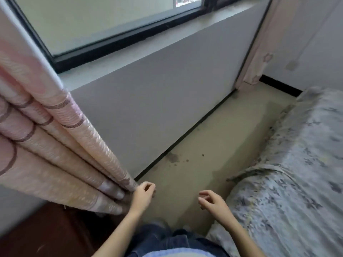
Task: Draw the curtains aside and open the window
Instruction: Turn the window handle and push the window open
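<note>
Curtains [55,145] gathered left and far right; window [104,21] looks shut; left hand [143,196] loosely curled beside folds, right hand [211,201] slack, empty.

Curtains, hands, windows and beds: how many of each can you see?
Curtains: 2, pink left curtain and pale right curtain
Hands: 2, left hand and right hand
Windows: 1, window
Beds: 1, bed
Total: 6

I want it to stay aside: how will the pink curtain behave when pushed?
The pink curtain is probably floppy, since it hangs in soft folds. Bunched beside the left hand, it may swing back. Its thick pleats suggest some weight.
</note>
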Demonstrator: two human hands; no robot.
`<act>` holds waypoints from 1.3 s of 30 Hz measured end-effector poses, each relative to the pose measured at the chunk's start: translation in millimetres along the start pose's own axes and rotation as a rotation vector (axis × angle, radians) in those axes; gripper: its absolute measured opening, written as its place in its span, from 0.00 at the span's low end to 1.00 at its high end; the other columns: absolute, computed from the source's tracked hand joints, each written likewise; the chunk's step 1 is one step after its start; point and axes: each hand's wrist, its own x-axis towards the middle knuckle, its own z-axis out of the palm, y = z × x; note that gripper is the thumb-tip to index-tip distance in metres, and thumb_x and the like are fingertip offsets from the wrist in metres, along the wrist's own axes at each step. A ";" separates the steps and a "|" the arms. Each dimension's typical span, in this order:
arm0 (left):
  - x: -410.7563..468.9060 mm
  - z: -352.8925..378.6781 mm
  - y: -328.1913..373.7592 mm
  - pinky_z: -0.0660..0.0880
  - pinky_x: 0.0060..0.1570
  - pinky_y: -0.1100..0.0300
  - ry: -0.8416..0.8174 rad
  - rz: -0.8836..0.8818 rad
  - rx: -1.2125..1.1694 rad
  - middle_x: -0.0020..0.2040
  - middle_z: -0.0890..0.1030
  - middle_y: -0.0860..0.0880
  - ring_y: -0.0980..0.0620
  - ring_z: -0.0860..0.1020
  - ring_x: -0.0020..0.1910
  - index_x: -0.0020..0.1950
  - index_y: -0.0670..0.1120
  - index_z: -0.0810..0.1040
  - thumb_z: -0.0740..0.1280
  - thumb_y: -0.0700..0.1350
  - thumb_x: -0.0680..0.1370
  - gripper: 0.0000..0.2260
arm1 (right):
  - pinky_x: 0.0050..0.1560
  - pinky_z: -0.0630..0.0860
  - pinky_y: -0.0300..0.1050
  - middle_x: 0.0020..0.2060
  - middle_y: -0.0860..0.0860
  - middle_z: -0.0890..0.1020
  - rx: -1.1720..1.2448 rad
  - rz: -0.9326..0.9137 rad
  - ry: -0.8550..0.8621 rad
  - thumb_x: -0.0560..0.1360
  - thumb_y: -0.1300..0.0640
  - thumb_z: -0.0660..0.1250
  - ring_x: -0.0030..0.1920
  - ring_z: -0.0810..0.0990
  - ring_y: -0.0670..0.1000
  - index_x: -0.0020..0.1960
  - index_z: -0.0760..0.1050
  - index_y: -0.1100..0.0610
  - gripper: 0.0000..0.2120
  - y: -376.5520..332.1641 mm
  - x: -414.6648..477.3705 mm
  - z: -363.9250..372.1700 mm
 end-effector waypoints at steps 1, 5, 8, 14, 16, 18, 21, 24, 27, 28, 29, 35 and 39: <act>2.9 18.4 14.4 0.73 0.44 0.55 -0.048 0.030 0.014 0.33 0.77 0.47 0.49 0.74 0.35 0.33 0.46 0.74 0.61 0.36 0.76 0.13 | 0.49 0.75 0.47 0.38 0.52 0.79 0.021 0.021 0.034 0.74 0.55 0.64 0.43 0.80 0.53 0.52 0.73 0.51 0.07 10.1 -0.7 -6.7; -9.2 79.9 36.6 0.72 0.45 0.60 -0.293 0.148 0.182 0.36 0.78 0.49 0.53 0.75 0.38 0.37 0.48 0.75 0.63 0.40 0.76 0.08 | 0.43 0.74 0.40 0.35 0.50 0.75 0.082 0.122 0.160 0.73 0.60 0.66 0.39 0.75 0.51 0.56 0.73 0.59 0.12 48.8 -8.4 -10.7; -8.5 90.4 28.9 0.69 0.40 0.66 -0.383 0.149 0.343 0.36 0.78 0.52 0.56 0.74 0.38 0.37 0.50 0.75 0.64 0.42 0.75 0.07 | 0.37 0.71 0.29 0.35 0.46 0.74 0.081 0.160 0.136 0.72 0.60 0.67 0.37 0.73 0.45 0.57 0.72 0.60 0.14 56.6 -5.4 -12.9; 48.2 73.9 47.8 0.70 0.42 0.69 -0.315 0.131 0.356 0.41 0.80 0.53 0.56 0.77 0.43 0.39 0.54 0.75 0.65 0.41 0.75 0.08 | 0.58 0.72 0.46 0.48 0.46 0.77 -0.041 0.059 0.201 0.72 0.52 0.67 0.54 0.75 0.49 0.55 0.75 0.53 0.13 34.0 42.7 -49.6; 72.6 77.2 57.0 0.70 0.43 0.69 -0.307 0.146 0.375 0.43 0.80 0.49 0.54 0.77 0.44 0.42 0.50 0.77 0.65 0.40 0.75 0.05 | 0.58 0.70 0.47 0.47 0.43 0.75 -0.144 -0.019 0.232 0.72 0.50 0.66 0.55 0.73 0.48 0.53 0.77 0.51 0.11 26.3 64.8 -63.7; 104.8 87.1 72.9 0.70 0.44 0.65 -0.299 0.152 0.384 0.46 0.80 0.45 0.50 0.77 0.45 0.44 0.47 0.77 0.65 0.40 0.75 0.03 | 0.58 0.67 0.47 0.49 0.44 0.76 -0.217 -0.031 0.259 0.73 0.49 0.64 0.56 0.71 0.47 0.52 0.78 0.50 0.10 18.6 91.1 -83.3; 158.9 110.2 119.5 0.70 0.42 0.64 -0.286 0.195 0.335 0.44 0.80 0.45 0.50 0.76 0.45 0.44 0.45 0.77 0.64 0.41 0.76 0.03 | 0.56 0.66 0.47 0.50 0.49 0.80 -0.226 -0.003 0.361 0.72 0.44 0.62 0.55 0.73 0.49 0.49 0.79 0.51 0.14 2.0 130.5 -120.0; 198.1 140.4 169.4 0.70 0.42 0.68 -0.314 0.247 0.313 0.43 0.80 0.50 0.55 0.76 0.43 0.46 0.45 0.78 0.63 0.42 0.76 0.04 | 0.55 0.69 0.50 0.46 0.51 0.82 -0.155 0.001 0.512 0.64 0.35 0.54 0.51 0.75 0.51 0.46 0.81 0.52 0.27 -16.7 158.7 -152.2; 218.6 175.8 194.1 0.70 0.41 0.66 -0.411 0.220 0.382 0.41 0.79 0.51 0.54 0.76 0.43 0.45 0.47 0.77 0.63 0.43 0.76 0.04 | 0.54 0.71 0.51 0.44 0.51 0.82 -0.125 0.050 0.554 0.64 0.36 0.56 0.49 0.76 0.52 0.46 0.81 0.53 0.25 -21.4 174.9 -180.6; 223.5 187.4 196.7 0.69 0.40 0.65 -0.455 0.211 0.420 0.40 0.79 0.51 0.54 0.76 0.42 0.43 0.47 0.77 0.63 0.43 0.76 0.04 | 0.54 0.72 0.51 0.44 0.51 0.82 -0.117 0.078 0.548 0.65 0.39 0.60 0.50 0.76 0.53 0.46 0.81 0.54 0.22 -19.3 179.4 -190.1; 230.0 198.9 198.2 0.69 0.39 0.66 -0.503 0.205 0.466 0.39 0.79 0.51 0.54 0.75 0.41 0.41 0.48 0.76 0.63 0.43 0.76 0.05 | 0.54 0.72 0.51 0.45 0.52 0.82 -0.107 0.110 0.545 0.67 0.43 0.65 0.51 0.76 0.53 0.47 0.80 0.54 0.17 -15.3 185.0 -200.0; 296.8 281.0 238.4 0.69 0.37 0.57 -0.437 0.110 0.540 0.37 0.77 0.46 0.47 0.75 0.40 0.40 0.44 0.76 0.61 0.43 0.77 0.07 | 0.56 0.71 0.44 0.50 0.53 0.79 -0.022 0.200 0.508 0.72 0.56 0.67 0.55 0.76 0.54 0.54 0.77 0.57 0.11 14.7 237.4 -288.5; 325.8 366.8 286.5 0.67 0.37 0.57 -0.403 0.159 0.538 0.38 0.77 0.46 0.47 0.74 0.40 0.40 0.45 0.75 0.61 0.43 0.77 0.07 | 0.57 0.68 0.43 0.54 0.56 0.78 0.024 0.165 0.602 0.73 0.57 0.66 0.58 0.74 0.55 0.57 0.75 0.59 0.13 25.2 279.1 -396.6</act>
